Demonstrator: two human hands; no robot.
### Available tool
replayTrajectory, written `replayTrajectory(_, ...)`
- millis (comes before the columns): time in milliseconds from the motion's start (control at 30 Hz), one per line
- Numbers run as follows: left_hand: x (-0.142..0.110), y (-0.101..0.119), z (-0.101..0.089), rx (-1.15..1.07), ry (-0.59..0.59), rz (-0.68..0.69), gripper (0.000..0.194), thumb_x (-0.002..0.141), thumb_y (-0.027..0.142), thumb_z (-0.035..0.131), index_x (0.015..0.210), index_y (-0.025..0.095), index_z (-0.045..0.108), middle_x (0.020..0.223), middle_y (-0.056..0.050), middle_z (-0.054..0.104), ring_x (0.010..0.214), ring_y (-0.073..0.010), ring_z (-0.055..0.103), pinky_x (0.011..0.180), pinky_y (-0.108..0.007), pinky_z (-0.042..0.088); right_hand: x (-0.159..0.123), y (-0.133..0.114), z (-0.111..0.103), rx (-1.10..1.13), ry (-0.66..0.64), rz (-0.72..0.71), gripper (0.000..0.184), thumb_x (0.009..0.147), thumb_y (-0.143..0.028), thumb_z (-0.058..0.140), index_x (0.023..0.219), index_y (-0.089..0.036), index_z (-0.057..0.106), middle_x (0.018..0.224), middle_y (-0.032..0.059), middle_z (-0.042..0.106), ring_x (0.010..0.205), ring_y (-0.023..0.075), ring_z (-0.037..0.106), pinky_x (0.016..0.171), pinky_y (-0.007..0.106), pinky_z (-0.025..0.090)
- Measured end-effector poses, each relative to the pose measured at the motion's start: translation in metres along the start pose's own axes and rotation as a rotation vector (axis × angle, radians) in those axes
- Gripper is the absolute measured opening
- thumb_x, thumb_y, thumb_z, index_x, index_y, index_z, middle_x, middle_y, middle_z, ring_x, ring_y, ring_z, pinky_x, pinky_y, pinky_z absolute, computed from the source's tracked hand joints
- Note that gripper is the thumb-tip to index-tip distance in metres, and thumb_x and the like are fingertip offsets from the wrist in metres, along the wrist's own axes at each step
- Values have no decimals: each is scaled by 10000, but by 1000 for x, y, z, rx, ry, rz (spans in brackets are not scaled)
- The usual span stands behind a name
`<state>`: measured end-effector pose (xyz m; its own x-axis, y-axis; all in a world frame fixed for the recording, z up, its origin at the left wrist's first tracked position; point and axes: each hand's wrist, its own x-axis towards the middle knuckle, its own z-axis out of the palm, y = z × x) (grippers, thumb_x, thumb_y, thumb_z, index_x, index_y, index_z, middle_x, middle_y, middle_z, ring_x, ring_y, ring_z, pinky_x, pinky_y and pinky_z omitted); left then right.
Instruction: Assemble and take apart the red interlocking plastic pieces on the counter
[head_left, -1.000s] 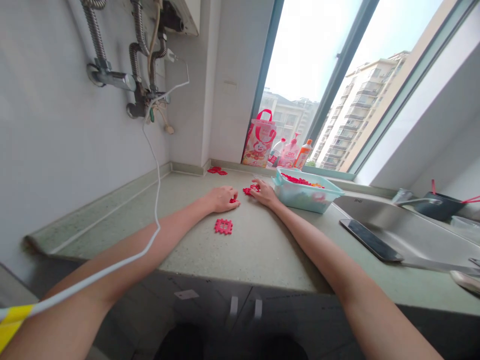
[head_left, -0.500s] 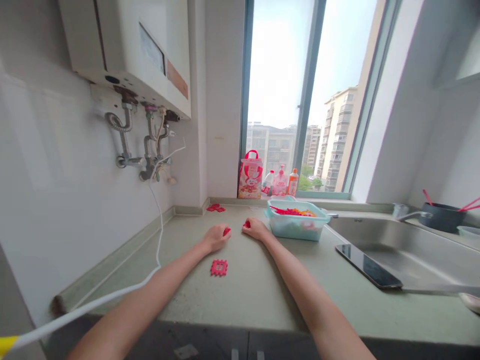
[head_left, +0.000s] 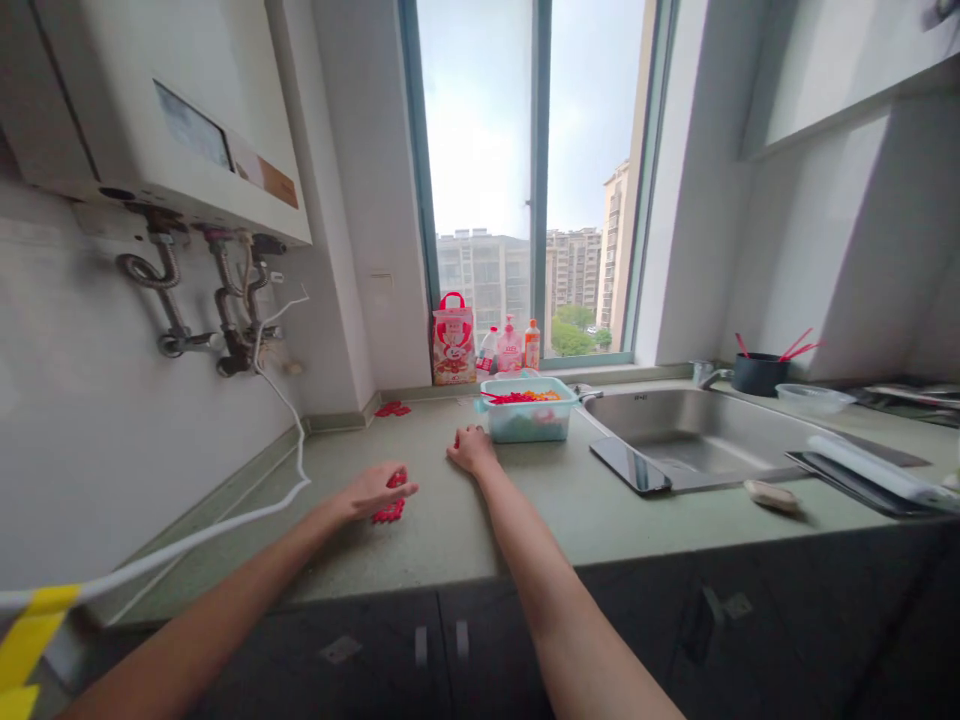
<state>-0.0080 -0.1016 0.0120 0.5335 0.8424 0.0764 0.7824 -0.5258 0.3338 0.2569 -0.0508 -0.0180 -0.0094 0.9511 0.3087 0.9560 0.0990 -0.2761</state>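
My left hand [head_left: 373, 491] is over the counter at the left, with its fingers bent round a red plastic interlocking piece [head_left: 397, 479]. Just under that hand lies a red square piece with notched edges [head_left: 388, 514], partly covered by it. Beside the front left of a pale teal tub [head_left: 529, 428], my right hand [head_left: 471, 449] is curled closed; what it holds, if anything, is hidden. Red and orange pieces [head_left: 525, 397] fill the tub. Several flat red pieces [head_left: 393, 409] lie farther back near the wall corner.
A black phone [head_left: 630, 466] rests at the edge of the steel sink [head_left: 697, 425]. A white cable [head_left: 225, 530] crosses the counter's left side. Bottles [head_left: 510, 346] and a red-handled bag [head_left: 454, 342] stand by the window. A dark pot [head_left: 757, 375] sits beyond the sink.
The view has turned to the right. My left hand has come back to the square piece and partly covers it. My right hand has moved close to the tub; the red in it no longer shows.
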Motion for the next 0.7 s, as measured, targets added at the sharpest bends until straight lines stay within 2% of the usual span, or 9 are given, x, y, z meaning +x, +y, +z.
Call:
replayTrajectory(100, -41, 10, 10, 113, 97, -10, 486, 864, 685, 671, 1044, 237, 619, 1071, -82, 710, 911, -269, 658, 825, -376, 471, -3, -2, -5, 24, 4, 31, 395, 1008, -375, 611, 1269, -142, 795, 1314, 216, 759, 1226, 336, 701, 961, 376, 537)
replayTrajectory(200, -60, 18, 19, 154, 163, -54, 365, 933, 607, 643, 968, 252, 570, 1026, -68, 713, 924, -264, 676, 836, -369, 478, -5, -4, -8, 48, 5, 34, 395, 1003, -373, 621, 1245, -131, 819, 1312, 238, 755, 1185, 340, 727, 933, 380, 550)
replayTrajectory(367, -60, 24, 21, 138, 200, -109, 341, 871, 509, 733, 955, 262, 513, 960, -49, 720, 885, -257, 697, 807, -360, 489, -11, -4, -11, 74, -1, 11, 368, 1024, -410, 614, 1146, -168, 863, 1303, 231, 780, 1104, 337, 770, 895, 382, 547)
replayTrajectory(567, -60, 29, 18, 106, 181, -81, 284, 890, 338, 695, 1135, 257, 578, 1015, -48, 754, 891, -236, 711, 830, -346, 505, -6, -2, -15, 78, -82, -44, 366, 983, -401, 622, 1087, -160, 877, 1164, 231, 837, 1058, 349, 785, 869, 386, 532)
replayTrajectory(700, -58, 26, 19, 144, 174, -98, 133, 873, 306, 682, 975, 249, 619, 972, -52, 755, 909, -248, 709, 818, -345, 485, -16, 17, -24, 103, -128, -161, 241, 927, -367, 685, 901, -203, 860, 1046, 159, 856, 969, 289, 763, 847, 334, 488)
